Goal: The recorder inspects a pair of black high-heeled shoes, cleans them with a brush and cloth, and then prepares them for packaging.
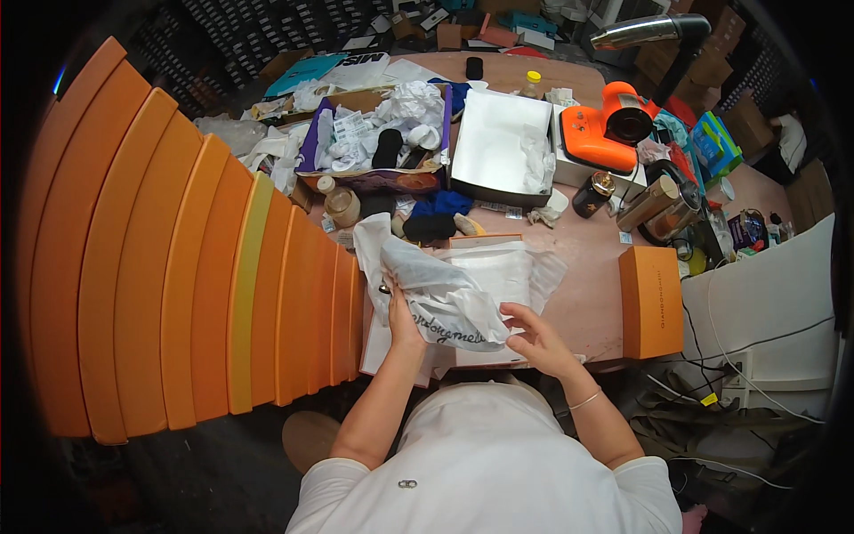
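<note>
My left hand (406,322) is wrapped round the lower left side of a bundle in white tissue paper (445,294) with dark script printed on it. The paper hides what lies inside. At the bundle's right end is my right hand (541,345), its fingers apart and curved, the tips close to or touching the paper's edge. Beneath and behind the bundle lies an open box (487,240) with an orange rim and white tissue paper (544,274) spread over its right side.
Tall stacked orange boxes (205,294) lean in from the left. Another orange box (651,303) stands at the table's right edge. Farther back are a purple box of crumpled paper (447,133), a white-lined black box (503,147), an orange machine (598,133), and bottles (340,203). Cables (756,396) hang at right.
</note>
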Demonstrator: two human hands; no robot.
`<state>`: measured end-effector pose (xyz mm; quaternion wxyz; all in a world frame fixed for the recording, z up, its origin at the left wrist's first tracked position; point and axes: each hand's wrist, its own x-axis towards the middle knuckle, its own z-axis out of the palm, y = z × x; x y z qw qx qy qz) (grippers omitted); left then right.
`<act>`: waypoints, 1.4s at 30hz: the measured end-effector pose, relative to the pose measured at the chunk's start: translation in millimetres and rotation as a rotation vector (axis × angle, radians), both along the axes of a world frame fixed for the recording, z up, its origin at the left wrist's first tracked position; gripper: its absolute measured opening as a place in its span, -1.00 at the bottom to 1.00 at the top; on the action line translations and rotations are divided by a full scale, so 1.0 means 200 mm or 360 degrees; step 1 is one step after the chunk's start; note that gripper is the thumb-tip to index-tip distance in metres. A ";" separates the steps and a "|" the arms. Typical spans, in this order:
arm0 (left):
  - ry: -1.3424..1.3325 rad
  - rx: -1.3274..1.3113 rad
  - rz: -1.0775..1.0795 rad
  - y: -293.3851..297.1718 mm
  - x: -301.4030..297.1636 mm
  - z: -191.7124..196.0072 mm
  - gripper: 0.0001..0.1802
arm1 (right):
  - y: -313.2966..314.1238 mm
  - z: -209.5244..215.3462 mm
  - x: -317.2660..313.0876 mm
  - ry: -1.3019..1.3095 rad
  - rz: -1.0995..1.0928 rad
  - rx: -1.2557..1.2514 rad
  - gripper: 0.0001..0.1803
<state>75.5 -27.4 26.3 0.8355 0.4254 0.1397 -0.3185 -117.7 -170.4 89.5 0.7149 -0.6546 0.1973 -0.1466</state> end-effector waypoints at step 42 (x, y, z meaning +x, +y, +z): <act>-0.0199 0.0005 -0.0594 0.19 -0.14 0.01 -0.63 | -0.03 0.32 -0.12 -0.0053 0.1088 -0.0595 -0.70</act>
